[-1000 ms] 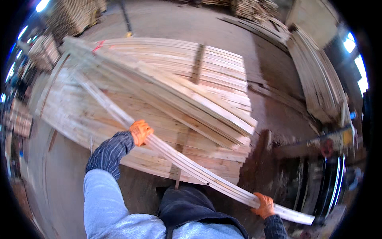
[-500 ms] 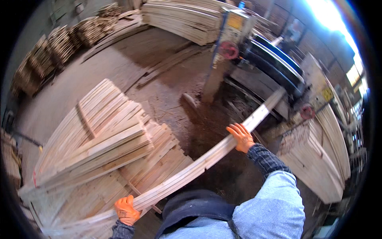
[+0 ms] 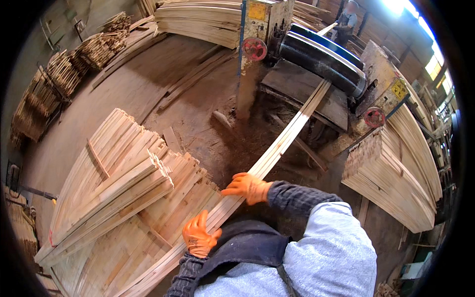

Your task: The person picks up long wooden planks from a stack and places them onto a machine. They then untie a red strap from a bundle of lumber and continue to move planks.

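Several long, narrow wooden boards (image 3: 289, 136) lie side by side, slanting from the lower left up to a machine with a dark roller housing (image 3: 324, 57). Their far ends meet the housing above the metal bed (image 3: 284, 79); beyond that they are hidden. In an orange glove, my right hand (image 3: 249, 189) grips the boards from above, its fingers reaching over to their left edge. My left hand (image 3: 199, 236), gloved alike, rests against the boards nearer my body, fingers stretched up and thumb apart. The boards' near ends run out of sight at the lower edge.
A broad board stack (image 3: 118, 163) stands at the left, with loose boards on top. Another stack (image 3: 391, 183) stands right of the machine. Red handwheels (image 3: 255, 49) sit on its posts. A person (image 3: 346, 24) is behind it, near a board coming out. Wood scraps litter the floor.
My right hand has come back along the boards, closer to my left hand. The left hand's fingers have loosened and straightened. My view has turned, and the boards now run straighter into the machine.
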`<state>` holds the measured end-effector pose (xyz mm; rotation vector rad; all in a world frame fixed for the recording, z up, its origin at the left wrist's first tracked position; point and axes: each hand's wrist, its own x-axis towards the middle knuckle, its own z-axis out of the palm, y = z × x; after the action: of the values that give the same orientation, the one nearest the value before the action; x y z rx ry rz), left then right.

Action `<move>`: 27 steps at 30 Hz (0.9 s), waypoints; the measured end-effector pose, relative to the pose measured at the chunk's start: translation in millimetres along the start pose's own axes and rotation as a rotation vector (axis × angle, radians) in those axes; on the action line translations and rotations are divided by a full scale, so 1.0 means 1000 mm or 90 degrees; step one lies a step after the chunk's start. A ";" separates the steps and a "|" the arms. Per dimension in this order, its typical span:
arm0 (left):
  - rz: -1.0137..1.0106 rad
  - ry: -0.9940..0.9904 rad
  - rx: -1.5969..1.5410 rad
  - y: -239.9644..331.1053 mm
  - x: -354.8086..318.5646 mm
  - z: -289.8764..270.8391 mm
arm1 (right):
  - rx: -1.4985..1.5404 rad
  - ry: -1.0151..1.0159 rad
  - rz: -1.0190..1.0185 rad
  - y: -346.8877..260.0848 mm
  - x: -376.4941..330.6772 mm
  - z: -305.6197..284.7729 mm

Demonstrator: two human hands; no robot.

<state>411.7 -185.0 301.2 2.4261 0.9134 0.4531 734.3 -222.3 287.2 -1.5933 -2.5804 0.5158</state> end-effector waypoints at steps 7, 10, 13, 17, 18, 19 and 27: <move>-0.043 0.065 0.224 -0.048 -0.103 -0.052 | -0.101 0.069 0.138 0.059 -0.064 -0.024; -0.137 0.107 0.336 -0.091 -0.168 -0.080 | -0.113 0.206 0.260 0.075 -0.073 -0.017; -0.114 0.094 0.280 -0.102 -0.166 -0.091 | -0.098 0.238 0.347 0.076 -0.070 -0.019; -0.156 0.091 0.259 -0.080 -0.117 -0.060 | -0.066 0.190 0.189 0.045 -0.038 -0.010; -0.170 0.086 0.256 -0.071 -0.107 -0.053 | -0.044 0.224 0.092 0.028 -0.020 -0.008; -0.180 0.081 0.252 -0.061 -0.097 -0.046 | -0.004 0.198 0.036 0.008 -0.003 -0.011; -0.180 0.049 0.050 -0.015 -0.076 -0.039 | 0.081 0.026 -0.178 -0.089 0.064 -0.005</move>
<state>331.2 -214.1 315.0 2.3118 1.3081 0.4145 630.0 -201.0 312.2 -1.1674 -2.6199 0.5988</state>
